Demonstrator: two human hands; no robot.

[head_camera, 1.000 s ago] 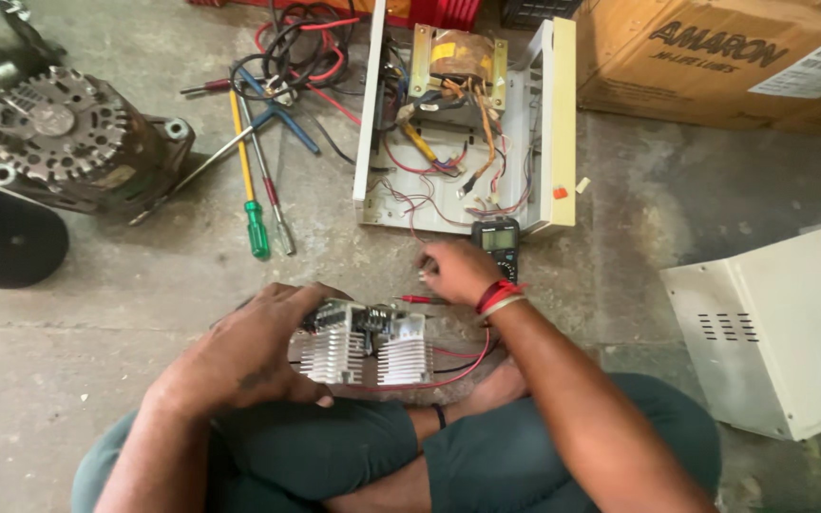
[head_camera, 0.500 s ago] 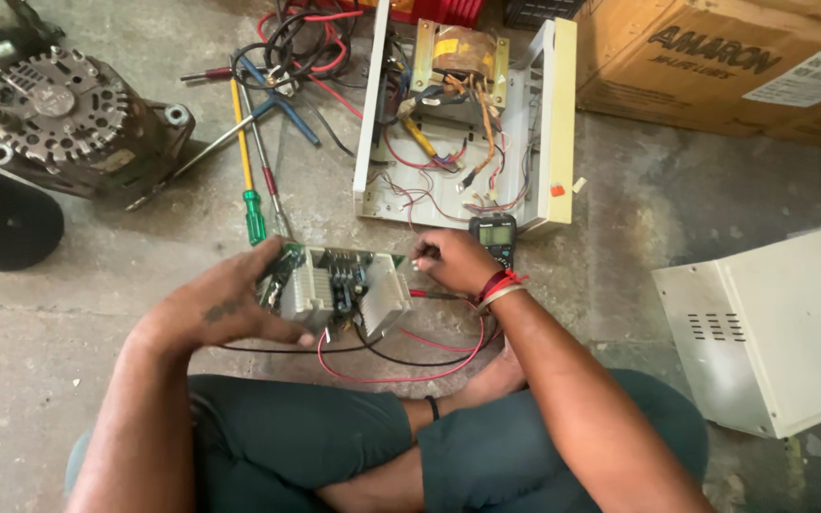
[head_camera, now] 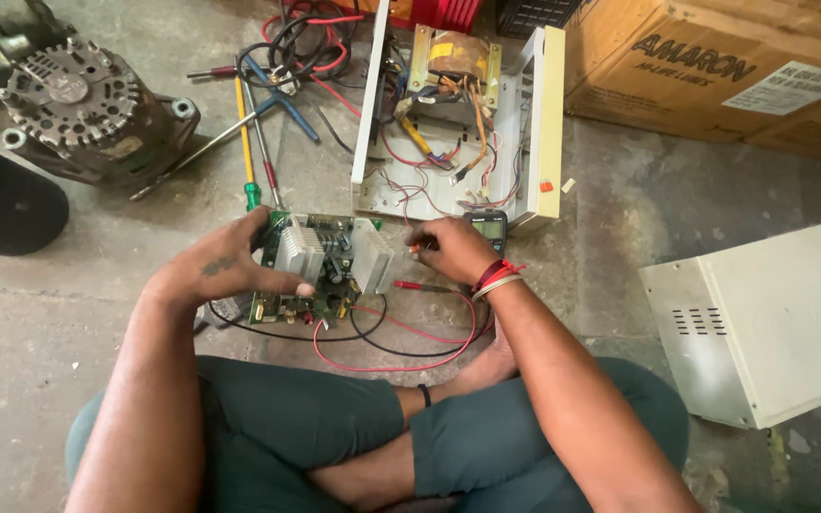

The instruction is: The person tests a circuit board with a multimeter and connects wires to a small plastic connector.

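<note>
Green circuit board with silver finned heatsinks. Red and black wires loop near it. Red and white bands on the right wrist. Yellow-green screwdriver far left. White ribbed metal cover right. Brown cardboard box far right. Grey concrete floor. Dark teal trousers.

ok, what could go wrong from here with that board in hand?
1. The left hand grips the green circuit board bare, fingers by the metal heat sinks: a shock seems possible if anything is still charged.
2. Red and black leads loop loose under the board and could snag.
3. The right hand works close by; a slip might short parts.
</note>
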